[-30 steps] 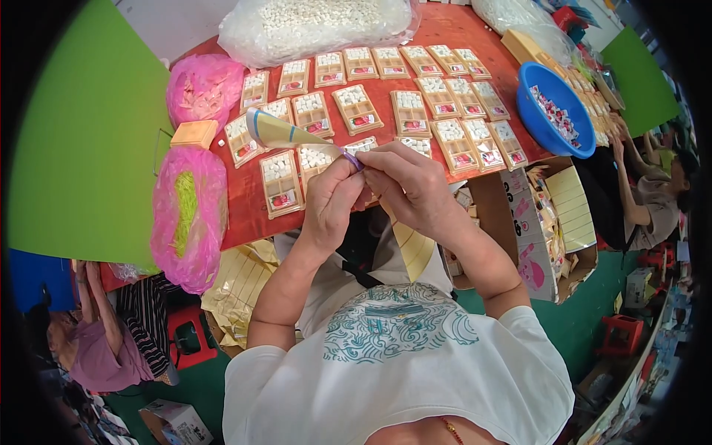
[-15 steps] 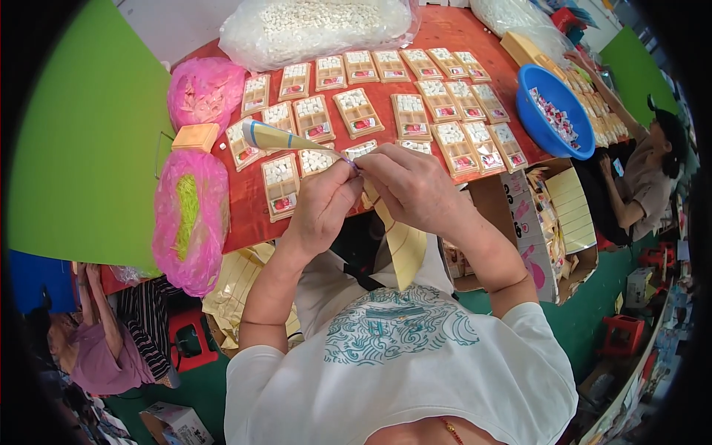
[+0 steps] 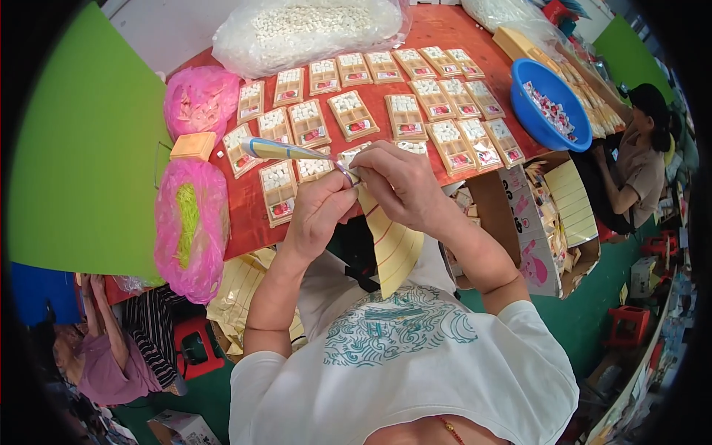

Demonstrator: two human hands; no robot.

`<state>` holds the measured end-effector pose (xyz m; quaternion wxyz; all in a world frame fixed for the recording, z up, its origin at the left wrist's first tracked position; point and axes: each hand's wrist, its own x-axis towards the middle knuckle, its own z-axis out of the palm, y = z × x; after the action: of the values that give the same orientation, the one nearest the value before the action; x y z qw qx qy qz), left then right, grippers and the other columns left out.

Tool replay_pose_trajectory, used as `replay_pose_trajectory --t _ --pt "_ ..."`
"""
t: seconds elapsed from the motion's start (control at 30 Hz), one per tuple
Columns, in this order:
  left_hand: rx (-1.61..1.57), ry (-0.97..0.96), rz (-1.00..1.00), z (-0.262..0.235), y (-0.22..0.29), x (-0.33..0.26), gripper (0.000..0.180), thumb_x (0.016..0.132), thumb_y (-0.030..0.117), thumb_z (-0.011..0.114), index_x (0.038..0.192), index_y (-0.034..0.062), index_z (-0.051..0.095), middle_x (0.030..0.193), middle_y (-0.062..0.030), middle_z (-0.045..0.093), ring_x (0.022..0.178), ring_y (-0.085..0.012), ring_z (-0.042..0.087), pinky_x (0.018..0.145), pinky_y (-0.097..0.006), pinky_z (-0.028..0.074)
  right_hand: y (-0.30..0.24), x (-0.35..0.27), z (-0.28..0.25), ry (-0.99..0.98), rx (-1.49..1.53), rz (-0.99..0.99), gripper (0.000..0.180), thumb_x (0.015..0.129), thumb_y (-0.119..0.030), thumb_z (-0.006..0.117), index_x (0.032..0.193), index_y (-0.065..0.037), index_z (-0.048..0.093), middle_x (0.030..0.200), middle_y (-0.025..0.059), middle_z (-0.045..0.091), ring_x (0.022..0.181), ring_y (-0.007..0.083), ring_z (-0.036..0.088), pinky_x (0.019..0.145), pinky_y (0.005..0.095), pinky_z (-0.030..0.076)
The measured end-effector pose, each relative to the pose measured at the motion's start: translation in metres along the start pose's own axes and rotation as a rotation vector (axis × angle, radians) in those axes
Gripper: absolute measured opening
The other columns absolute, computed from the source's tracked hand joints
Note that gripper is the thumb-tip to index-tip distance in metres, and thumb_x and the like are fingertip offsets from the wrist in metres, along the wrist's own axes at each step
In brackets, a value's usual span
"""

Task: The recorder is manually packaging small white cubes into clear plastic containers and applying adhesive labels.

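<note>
Spreading across the red worktop (image 3: 460,22), rows of small compartment trays (image 3: 353,113) lie beyond the yellow striped sheet (image 3: 393,245), which both hands pinch shut at its top edge, left hand (image 3: 320,211) beside right hand (image 3: 400,182), so peeling slowly seems wisest.

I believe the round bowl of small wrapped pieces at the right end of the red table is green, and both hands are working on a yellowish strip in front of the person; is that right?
Not quite: the head view shows the bowl is blue, not green. The rest holds: it sits at the right end of the red table with small wrapped pieces inside, and the left hand and right hand both work on the yellowish strip.
</note>
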<state>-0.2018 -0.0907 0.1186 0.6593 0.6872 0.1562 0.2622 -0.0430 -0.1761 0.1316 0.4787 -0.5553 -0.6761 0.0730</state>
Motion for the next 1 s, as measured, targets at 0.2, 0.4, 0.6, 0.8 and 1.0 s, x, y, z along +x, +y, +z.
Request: replay_pose_trajectory --t 0.2,0.4,0.6,0.8,1.0 --pt "-0.138 0.038 -0.072 -0.001 -0.012 -0.009 0.02 0.079 0.011 0.056 0.082 -0.0067 0.065 0.071 -0.0068 0.062 0.058 -0.0105 0.054 0.053 -0.022 0.041 0.025 -0.036 -0.016 0.252 0.93 0.427 0.016 0.095 -0.009 0.049 0.098 0.002 0.06 0.091 0.0096 0.064 0.081 0.0197 0.064 0.077 0.0323 0.052" --pt "-0.298 0.05 -0.009 -0.021 -0.02 -0.022 0.028 0.075 0.009 0.052 0.084 -0.0154 0.062 0.074 -0.018 0.064 0.057 -0.0206 0.059 0.053 -0.026 0.046 0.07 -0.152 -0.057 0.68 1.16 0.643 0.022 0.095 -0.012 0.044 0.104 0.003 0.058 0.094 0.0116 0.065 0.084 0.0212 0.065 0.081 0.0375 0.054" --pt "-0.269 0.208 0.013 -0.059 -0.033 -0.034 0.039 0.079 0.013 0.051 0.103 -0.0158 0.06 0.095 -0.0187 0.066 0.085 -0.0257 0.065 0.079 -0.033 0.05 0.112 -0.255 -0.081 0.873 0.601 1.034 0.017 0.094 -0.017 0.046 0.087 -0.004 0.055 0.081 0.0024 0.058 0.073 0.0122 0.06 0.066 0.0275 0.051" --pt "-0.233 0.224 0.066 -0.071 -0.032 -0.031 0.045 0.08 0.016 0.052 0.114 -0.0132 0.056 0.112 -0.0189 0.062 0.104 -0.0269 0.06 0.093 -0.037 0.045 0.199 -0.31 -0.103 0.626 -0.344 1.162 0.024 0.092 -0.02 0.044 0.095 0.0 0.057 0.087 0.0221 0.063 0.078 0.0361 0.063 0.073 0.0434 0.05" --pt "-0.219 0.233 0.077 -0.05 -0.028 -0.025 0.046 0.081 0.017 0.051 0.116 -0.0136 0.054 0.115 -0.0197 0.061 0.106 -0.0271 0.059 0.094 -0.038 0.044 0.272 -0.273 -0.119 0.628 -0.633 1.215 0.028 0.091 -0.022 0.045 0.095 0.001 0.059 0.093 0.0288 0.063 0.093 0.0464 0.059 0.08 0.0518 0.046"
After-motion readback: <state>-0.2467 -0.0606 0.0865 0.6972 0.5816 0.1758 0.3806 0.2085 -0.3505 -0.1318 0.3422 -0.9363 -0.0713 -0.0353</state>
